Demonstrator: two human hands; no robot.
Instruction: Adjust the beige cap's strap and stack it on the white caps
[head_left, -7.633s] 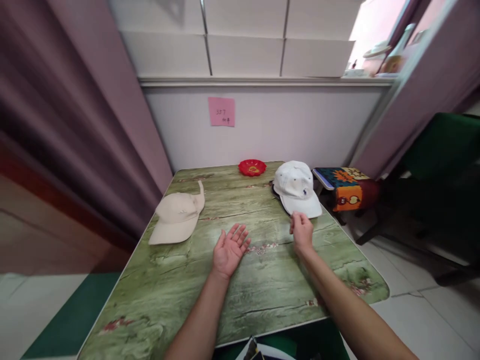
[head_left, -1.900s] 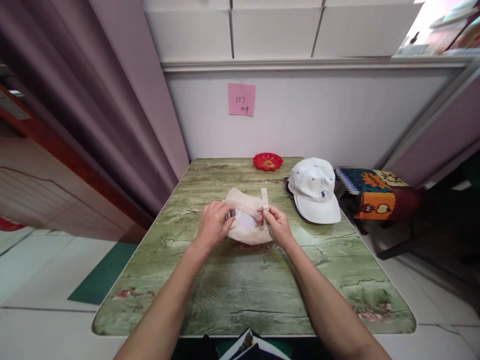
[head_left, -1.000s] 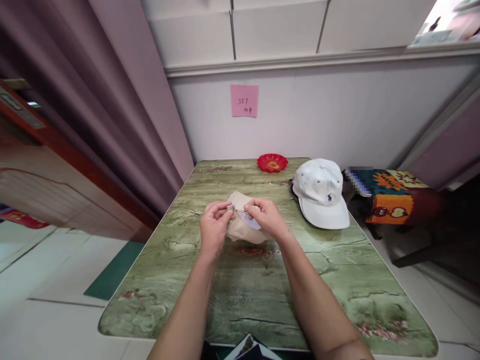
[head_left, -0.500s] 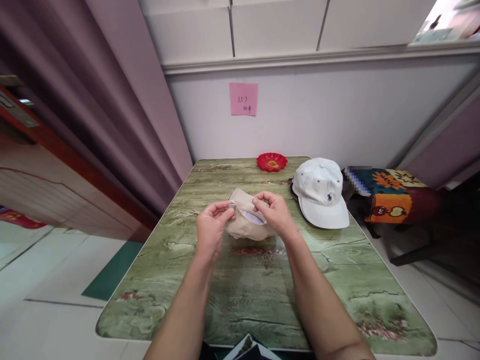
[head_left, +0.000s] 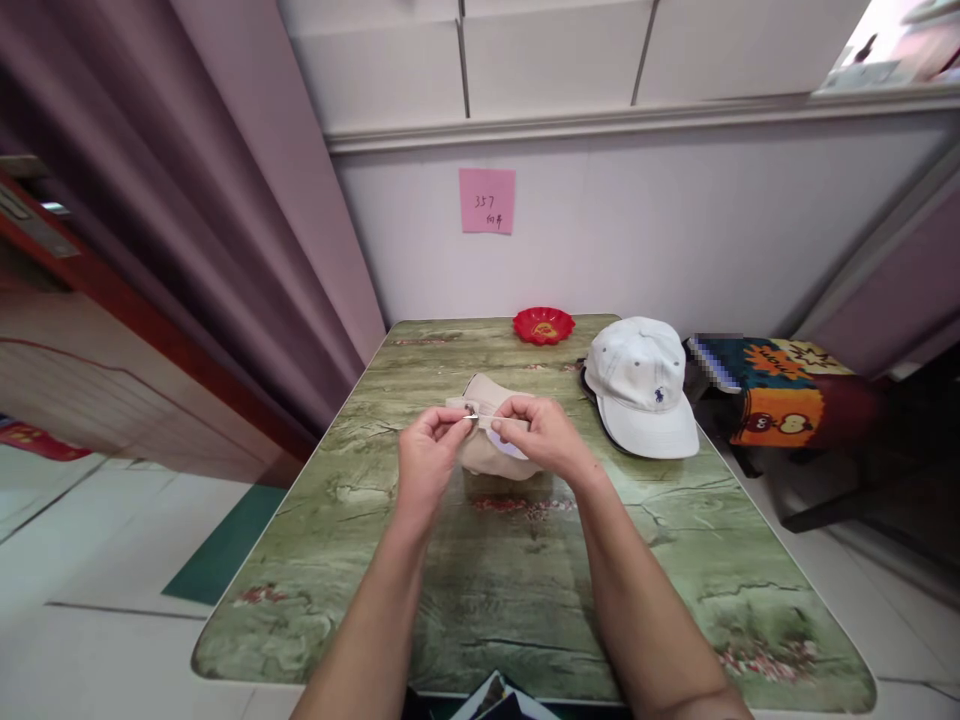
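A beige cap (head_left: 501, 464) lies on the table before me, its inside and a pale lining partly in sight. My left hand (head_left: 430, 455) pinches a small metal buckle (head_left: 471, 416) at the cap's back strap between thumb and fingertips. On the other side of the opening, my right hand (head_left: 541, 432) grips the strap (head_left: 484, 418), which runs between the two hands. Fingers hide part of the strap and the cap's right side. To the right stands a white cap (head_left: 642, 375) with a small dark emblem, resting over a dark cap that shows only at its edge.
A red scalloped dish (head_left: 544, 326) sits at the back of the green wood-patterned table (head_left: 517, 590). Behind it is a wall with a pink note (head_left: 487, 201). A patterned cloth (head_left: 784, 395) covers a stool at the right. Purple curtains (head_left: 247, 150) hang at the left.
My right hand has shifted slightly left and down, closer to my left hand. The metal buckle now shows clearly, with the strap stretched between the hands.
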